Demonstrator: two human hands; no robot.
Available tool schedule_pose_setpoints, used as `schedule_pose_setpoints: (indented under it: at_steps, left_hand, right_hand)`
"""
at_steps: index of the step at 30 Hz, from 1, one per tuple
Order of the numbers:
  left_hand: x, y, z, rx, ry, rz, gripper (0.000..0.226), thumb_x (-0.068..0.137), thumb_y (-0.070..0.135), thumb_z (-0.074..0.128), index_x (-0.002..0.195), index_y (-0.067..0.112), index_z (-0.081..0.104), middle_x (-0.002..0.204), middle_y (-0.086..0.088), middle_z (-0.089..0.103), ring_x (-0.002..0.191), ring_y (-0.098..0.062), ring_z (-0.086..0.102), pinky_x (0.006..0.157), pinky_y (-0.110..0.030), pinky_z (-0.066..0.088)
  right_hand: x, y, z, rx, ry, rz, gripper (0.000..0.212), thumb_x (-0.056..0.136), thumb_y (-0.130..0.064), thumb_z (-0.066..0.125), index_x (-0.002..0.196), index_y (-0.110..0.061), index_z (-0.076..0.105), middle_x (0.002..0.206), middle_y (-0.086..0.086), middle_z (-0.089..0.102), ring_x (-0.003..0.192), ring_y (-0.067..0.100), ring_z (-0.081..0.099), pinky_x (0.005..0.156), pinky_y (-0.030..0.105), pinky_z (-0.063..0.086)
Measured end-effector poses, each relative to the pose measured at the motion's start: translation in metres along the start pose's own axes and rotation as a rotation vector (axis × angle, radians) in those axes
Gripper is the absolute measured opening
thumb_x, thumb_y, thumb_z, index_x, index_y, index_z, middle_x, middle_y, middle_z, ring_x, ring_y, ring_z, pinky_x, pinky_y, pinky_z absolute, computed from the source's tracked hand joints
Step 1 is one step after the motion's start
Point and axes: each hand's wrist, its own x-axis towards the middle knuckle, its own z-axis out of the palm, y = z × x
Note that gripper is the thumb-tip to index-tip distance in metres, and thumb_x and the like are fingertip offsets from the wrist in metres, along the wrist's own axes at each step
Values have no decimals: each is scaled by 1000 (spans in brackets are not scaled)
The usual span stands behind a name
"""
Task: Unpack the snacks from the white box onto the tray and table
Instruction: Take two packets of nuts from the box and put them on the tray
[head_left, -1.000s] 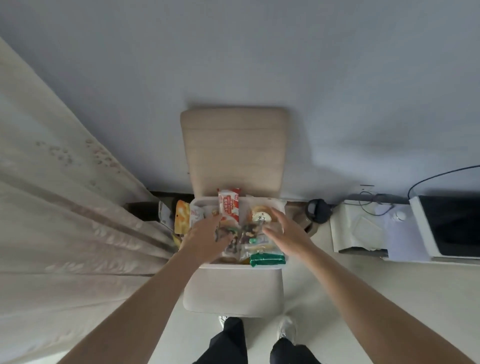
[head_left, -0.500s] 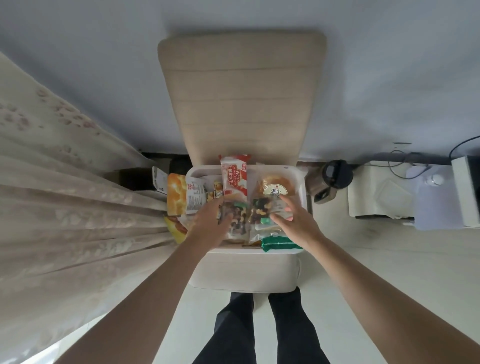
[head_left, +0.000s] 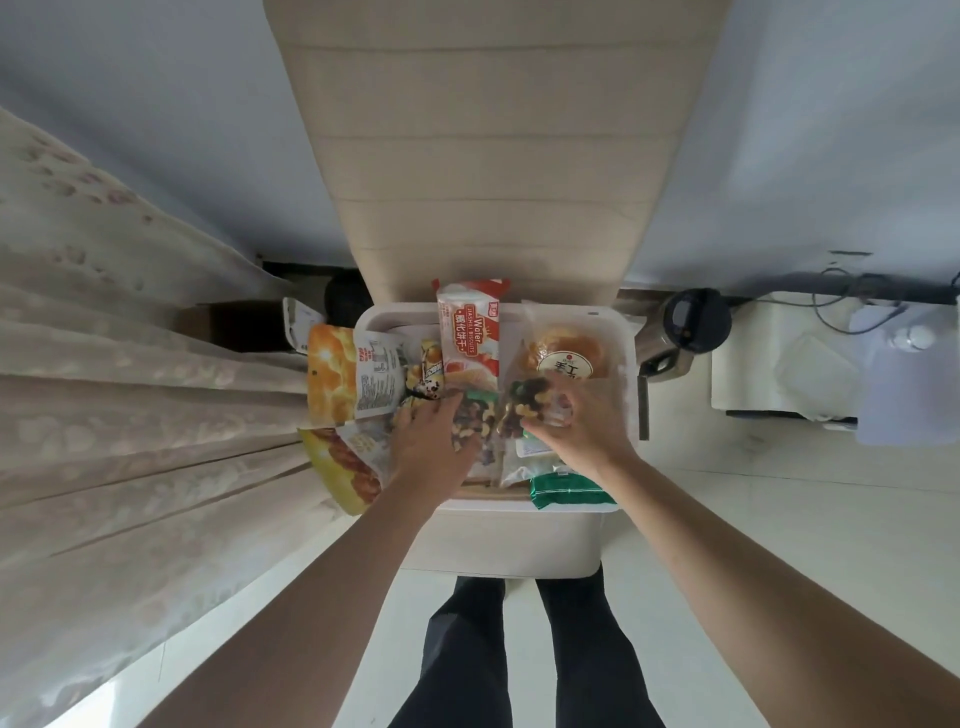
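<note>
Head view: the left hand (head_left: 434, 441) is seen inside the white box (head_left: 626, 364), its fingers bent over a clear packet of mixed nuts (head_left: 470, 423), which is gripped at its left edge. A second nut packet (head_left: 527, 405) is pinched by the curled fingers of the right hand (head_left: 579, 426) just beside it. Both packets are held among the snacks in the box. A red wafer biscuit packet (head_left: 470, 332) and a wrapped bun (head_left: 563, 348) are seen beyond them, and a green packet (head_left: 569, 491) is draped over the near rim. The box is set on a beige chair (head_left: 493, 156).
</note>
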Motion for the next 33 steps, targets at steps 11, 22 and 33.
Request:
schedule_pose_setpoints:
  at_steps: [11, 22, 33]
  left_hand:
    - [6, 2, 12, -183, 133, 8, 69, 87, 32, 78, 148, 34, 46, 130, -1, 46, 125, -22, 41, 109, -38, 38]
    - [-7, 5, 0, -659, 51, -66, 66, 85, 0, 77, 136, 36, 59, 120, 15, 64, 106, -10, 66, 78, -24, 62]
    - [-46, 60, -70, -678, 136, -10, 64, 87, 6, 77, 137, 41, 59, 119, 17, 64, 106, -7, 62, 74, -13, 55]
  right_hand:
    - [10, -5, 21, -89, 11, 9, 69, 76, -26, 88, 138, -21, 59, 133, -1, 63, 124, 20, 56, 110, 33, 44]
    - [-13, -1, 8, 13, 86, -15, 70, 70, -19, 92, 134, -21, 63, 128, -4, 63, 115, 18, 62, 107, 42, 51]
    - [-53, -27, -93, -39, 114, -192, 72, 73, -15, 89, 138, -23, 60, 130, -7, 61, 105, 14, 66, 100, 36, 56]
